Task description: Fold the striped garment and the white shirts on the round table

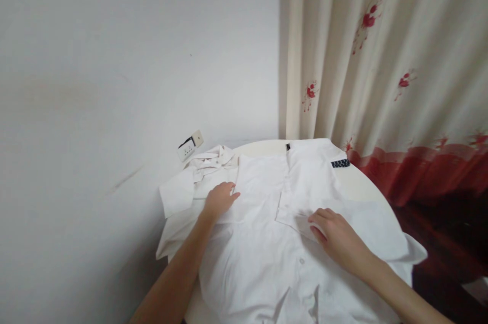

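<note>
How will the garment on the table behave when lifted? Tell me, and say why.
The garment will probably sag and fold, since it lies in loose creases. It is likely light, as the cloth looks thin. The part overhanging the table may swing or drag.

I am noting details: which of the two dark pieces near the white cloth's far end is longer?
The patterned strip at the right edge of the white cloth; the black tag, further left, is much smaller.
</note>
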`<action>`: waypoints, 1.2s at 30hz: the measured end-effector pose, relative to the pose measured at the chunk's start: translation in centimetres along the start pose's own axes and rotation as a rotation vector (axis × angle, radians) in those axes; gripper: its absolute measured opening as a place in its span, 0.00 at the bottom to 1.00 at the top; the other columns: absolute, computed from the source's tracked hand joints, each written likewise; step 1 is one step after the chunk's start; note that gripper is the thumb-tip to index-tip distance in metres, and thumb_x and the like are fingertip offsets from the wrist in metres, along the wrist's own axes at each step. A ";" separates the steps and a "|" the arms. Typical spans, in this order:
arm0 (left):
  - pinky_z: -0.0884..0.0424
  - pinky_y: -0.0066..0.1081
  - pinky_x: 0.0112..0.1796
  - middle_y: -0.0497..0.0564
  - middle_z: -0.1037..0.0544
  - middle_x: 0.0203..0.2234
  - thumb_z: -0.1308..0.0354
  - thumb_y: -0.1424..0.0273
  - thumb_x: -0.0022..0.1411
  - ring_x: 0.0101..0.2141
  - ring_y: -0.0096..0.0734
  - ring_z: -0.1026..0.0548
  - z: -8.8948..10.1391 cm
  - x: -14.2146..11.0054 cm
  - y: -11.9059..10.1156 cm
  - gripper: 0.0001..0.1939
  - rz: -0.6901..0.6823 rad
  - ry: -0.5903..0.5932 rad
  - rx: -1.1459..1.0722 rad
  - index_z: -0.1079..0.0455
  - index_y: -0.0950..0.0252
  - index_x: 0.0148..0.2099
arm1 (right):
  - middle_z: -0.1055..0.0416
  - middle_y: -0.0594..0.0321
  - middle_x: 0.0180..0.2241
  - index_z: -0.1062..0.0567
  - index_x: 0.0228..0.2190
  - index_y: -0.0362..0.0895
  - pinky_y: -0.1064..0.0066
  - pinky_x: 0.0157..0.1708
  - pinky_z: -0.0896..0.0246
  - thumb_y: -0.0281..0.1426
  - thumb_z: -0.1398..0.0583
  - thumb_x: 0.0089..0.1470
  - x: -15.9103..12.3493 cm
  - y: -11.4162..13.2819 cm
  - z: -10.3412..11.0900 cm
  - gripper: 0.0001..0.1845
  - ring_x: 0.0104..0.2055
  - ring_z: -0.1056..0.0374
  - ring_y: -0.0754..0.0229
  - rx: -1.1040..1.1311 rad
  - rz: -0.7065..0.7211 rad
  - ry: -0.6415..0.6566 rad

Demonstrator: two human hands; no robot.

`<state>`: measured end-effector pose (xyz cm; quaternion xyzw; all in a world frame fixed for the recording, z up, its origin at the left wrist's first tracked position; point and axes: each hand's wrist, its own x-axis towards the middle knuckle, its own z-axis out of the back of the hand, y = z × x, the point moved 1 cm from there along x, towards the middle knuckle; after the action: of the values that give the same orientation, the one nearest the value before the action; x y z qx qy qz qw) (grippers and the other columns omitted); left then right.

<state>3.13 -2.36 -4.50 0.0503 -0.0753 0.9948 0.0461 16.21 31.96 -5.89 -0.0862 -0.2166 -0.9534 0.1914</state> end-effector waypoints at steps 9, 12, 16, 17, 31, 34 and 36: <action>0.36 0.41 0.57 0.58 0.27 0.57 0.39 0.61 0.62 0.56 0.47 0.30 -0.9 -0.8 -5.9 0.31 -0.383 0.077 0.043 0.35 0.62 0.65 | 0.26 0.55 0.42 0.22 0.37 0.43 0.62 0.48 0.38 0.21 0.46 0.59 -0.8 1.7 -1.9 0.13 0.46 0.32 0.52 0.030 -0.064 0.101; 0.34 0.38 0.55 0.56 0.26 0.54 0.42 0.70 0.62 0.53 0.44 0.29 -3.3 -0.8 -7.6 0.30 -0.446 0.085 0.066 0.36 0.59 0.66 | 0.27 0.53 0.46 0.22 0.42 0.43 0.60 0.51 0.39 0.22 0.44 0.57 -0.5 1.8 -2.1 0.14 0.50 0.33 0.50 -0.031 -0.111 0.109; 0.32 0.33 0.51 0.55 0.26 0.46 0.53 0.84 0.61 0.48 0.38 0.27 -4.8 0.2 -7.8 0.34 -0.351 0.035 0.084 0.38 0.60 0.68 | 0.28 0.49 0.48 0.24 0.47 0.41 0.57 0.50 0.36 0.24 0.43 0.58 0.8 2.1 -2.1 0.17 0.51 0.33 0.46 -0.147 -0.167 0.177; 0.32 0.31 0.49 0.55 0.26 0.46 0.55 0.86 0.60 0.47 0.36 0.26 -4.6 0.6 -7.5 0.36 -0.330 0.028 0.063 0.39 0.60 0.69 | 0.28 0.48 0.49 0.24 0.49 0.40 0.58 0.49 0.34 0.25 0.43 0.58 1.3 2.3 -2.0 0.17 0.51 0.32 0.46 -0.174 -0.173 0.196; 0.30 0.34 0.48 0.53 0.22 0.42 0.52 0.84 0.59 0.43 0.37 0.22 -2.5 0.6 -3.3 0.20 -0.259 0.090 -0.023 0.23 0.62 0.43 | 0.22 0.45 0.39 0.23 0.40 0.38 0.65 0.41 0.35 0.24 0.47 0.61 9.0 2.8 0.1 0.13 0.41 0.24 0.50 -0.167 -0.321 0.087; 0.30 0.35 0.47 0.52 0.22 0.41 0.51 0.83 0.58 0.43 0.38 0.22 -3.1 0.4 -3.5 0.21 -0.319 0.091 -0.031 0.25 0.60 0.46 | 0.22 0.47 0.35 0.23 0.33 0.39 0.67 0.40 0.35 0.27 0.45 0.59 11.4 1.3 4.8 0.10 0.39 0.26 0.52 -0.065 -0.367 -0.116; 0.31 0.35 0.48 0.53 0.22 0.40 0.49 0.82 0.58 0.43 0.38 0.23 -3.3 0.4 -3.5 0.20 -0.340 0.090 -0.027 0.25 0.60 0.48 | 0.23 0.52 0.30 0.24 0.28 0.38 0.68 0.38 0.34 0.27 0.43 0.56 13.1 0.2 8.3 0.08 0.36 0.27 0.55 0.053 -0.358 -0.233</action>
<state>2.76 1.62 -7.20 0.0172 -0.0768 0.9729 0.2175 5.08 31.18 4.81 -0.1509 -0.2742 -0.9497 -0.0050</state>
